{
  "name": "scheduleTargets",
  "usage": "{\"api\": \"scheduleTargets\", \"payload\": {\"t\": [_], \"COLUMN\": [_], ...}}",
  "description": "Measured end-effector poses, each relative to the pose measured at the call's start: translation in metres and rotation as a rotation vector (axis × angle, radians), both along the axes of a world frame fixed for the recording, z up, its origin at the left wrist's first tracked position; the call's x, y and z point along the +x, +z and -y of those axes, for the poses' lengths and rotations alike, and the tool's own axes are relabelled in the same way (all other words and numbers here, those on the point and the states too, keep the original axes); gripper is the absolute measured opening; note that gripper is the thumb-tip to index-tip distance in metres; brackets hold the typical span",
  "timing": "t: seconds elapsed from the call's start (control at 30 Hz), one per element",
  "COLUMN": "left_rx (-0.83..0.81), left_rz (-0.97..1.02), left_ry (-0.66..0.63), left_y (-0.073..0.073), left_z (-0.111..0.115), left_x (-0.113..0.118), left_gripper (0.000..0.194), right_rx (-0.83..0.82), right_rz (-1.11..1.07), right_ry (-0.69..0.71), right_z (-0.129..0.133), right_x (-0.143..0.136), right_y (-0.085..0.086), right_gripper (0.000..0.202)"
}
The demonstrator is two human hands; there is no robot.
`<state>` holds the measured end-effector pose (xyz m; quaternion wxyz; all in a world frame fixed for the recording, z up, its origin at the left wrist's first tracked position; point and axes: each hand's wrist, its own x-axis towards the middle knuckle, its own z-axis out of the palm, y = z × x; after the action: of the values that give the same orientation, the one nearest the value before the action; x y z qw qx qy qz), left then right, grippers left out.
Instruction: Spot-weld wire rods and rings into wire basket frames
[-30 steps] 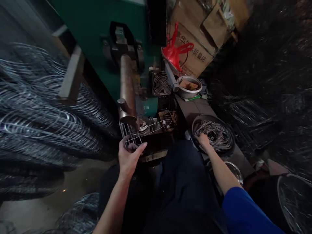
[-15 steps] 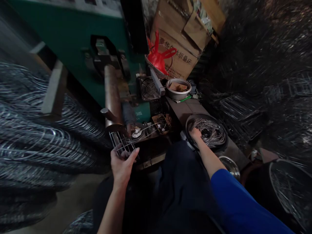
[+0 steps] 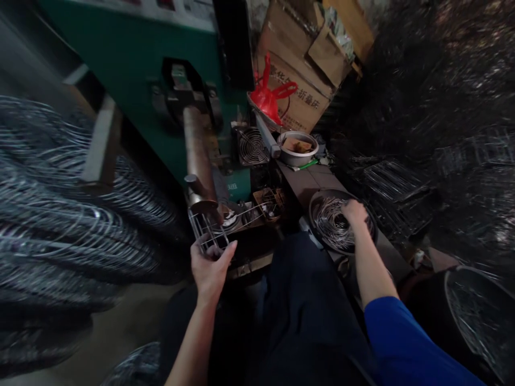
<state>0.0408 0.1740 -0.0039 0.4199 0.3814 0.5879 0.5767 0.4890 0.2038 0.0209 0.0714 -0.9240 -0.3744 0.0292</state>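
Note:
My left hand [image 3: 211, 265] is wrapped round the lower end of a small wire rack [image 3: 207, 230], its thumb out to the right. The rack sits just under the end of a thick metal cylinder [image 3: 197, 155] on the green machine [image 3: 120, 64]. My right hand [image 3: 354, 213] lies closed over the right part of a round pan [image 3: 313, 201] that holds a coil of thin wire pieces [image 3: 332, 228]. Its fingertips are too dark to tell what they grip.
Stacked wire rings [image 3: 72, 214] fill the left side. Beyond the pan stand a grey bowl [image 3: 298, 157], a red bag [image 3: 267, 99] and a cardboard box [image 3: 298, 75]. Wire racks [image 3: 396, 179] lie at the right, above a dark tub [image 3: 475, 311].
My right hand has moved from the left side of the pan to its right side. My left hand still holds the rack, and the whole view has shifted slightly.

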Motion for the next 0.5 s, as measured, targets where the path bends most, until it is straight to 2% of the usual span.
{"api": "scheduleTargets", "payload": {"t": [0.1, 0.13, 0.2, 0.27, 0.3, 0.37, 0.5], "left_rx": [0.039, 0.047, 0.045, 0.031, 0.021, 0.001, -0.02], "left_rz": [-0.088, -0.115, -0.144, -0.14, -0.135, -0.119, -0.05], "left_ry": [0.018, 0.01, -0.012, -0.027, -0.025, -0.027, -0.046], "left_y": [-0.003, -0.004, -0.007, -0.009, -0.01, -0.011, -0.011], "left_z": [0.009, 0.013, 0.023, 0.034, 0.039, 0.05, 0.065], "left_x": [-0.001, -0.002, -0.004, -0.005, -0.005, -0.005, -0.005], "left_gripper": [0.071, 0.07, 0.07, 0.072, 0.073, 0.074, 0.074], "right_rx": [0.074, 0.167, 0.374, 0.54, 0.586, 0.613, 0.561], "right_rz": [0.08, 0.116, 0.069, -0.124, -0.246, -0.474, -0.808], "right_ry": [-0.038, 0.007, 0.233, 0.533, 0.661, 0.822, 0.915], "right_z": [0.005, 0.004, -0.002, -0.011, -0.016, -0.025, -0.032], "right_x": [0.004, 0.0, -0.016, -0.046, -0.066, -0.109, -0.185], "right_y": [0.038, 0.048, 0.064, 0.073, 0.075, 0.074, 0.053], "right_gripper": [0.035, 0.032, 0.031, 0.034, 0.037, 0.042, 0.051]}}
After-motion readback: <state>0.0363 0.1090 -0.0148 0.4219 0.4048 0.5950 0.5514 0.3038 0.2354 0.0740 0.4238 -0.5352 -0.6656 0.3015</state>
